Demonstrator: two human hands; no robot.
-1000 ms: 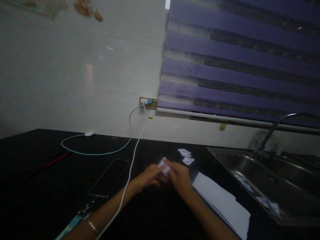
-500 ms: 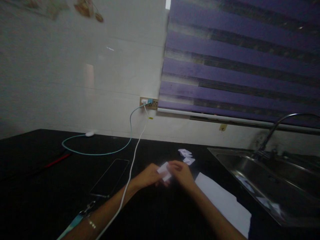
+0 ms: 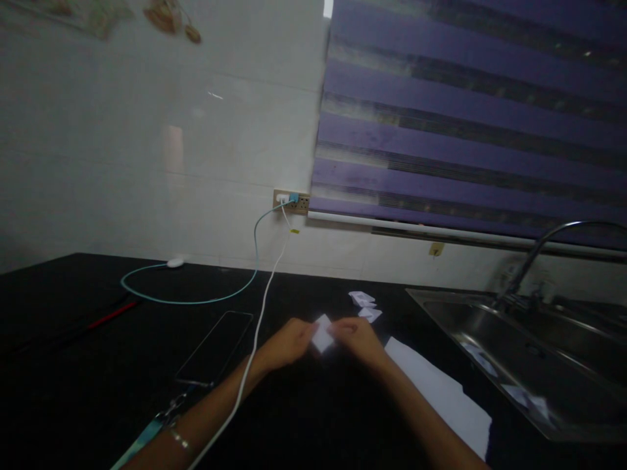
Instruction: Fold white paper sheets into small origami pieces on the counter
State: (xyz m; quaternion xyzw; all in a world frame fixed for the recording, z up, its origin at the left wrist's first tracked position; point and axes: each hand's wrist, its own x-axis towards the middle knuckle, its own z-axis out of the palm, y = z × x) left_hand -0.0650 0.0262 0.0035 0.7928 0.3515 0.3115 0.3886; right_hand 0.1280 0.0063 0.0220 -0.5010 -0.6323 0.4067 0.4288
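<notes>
Between my two hands is a small folded piece of white paper (image 3: 322,334), turned so that it looks like a diamond. My left hand (image 3: 292,341) pinches its left corner, and my right hand (image 3: 356,337) grips the right corner with thumb and fingers. The undersides of the fingers are hidden. Just beyond my right hand lie folded paper pieces (image 3: 369,314) on the dark counter (image 3: 304,418). White paper sheets (image 3: 435,391) lie beside and partly behind my right forearm.
A phone (image 3: 215,348) with a lanyard (image 3: 142,440) lies left of my left forearm. A white cable (image 3: 259,320) runs across that forearm from the wall socket (image 3: 302,203). A teal cable (image 3: 196,302) curves behind. At right is a steel sink (image 3: 529,346) with a faucet (image 3: 526,264).
The paper has turned from a slanted position to a diamond facing me. My fingers have moved off its face to the left and right corners.
</notes>
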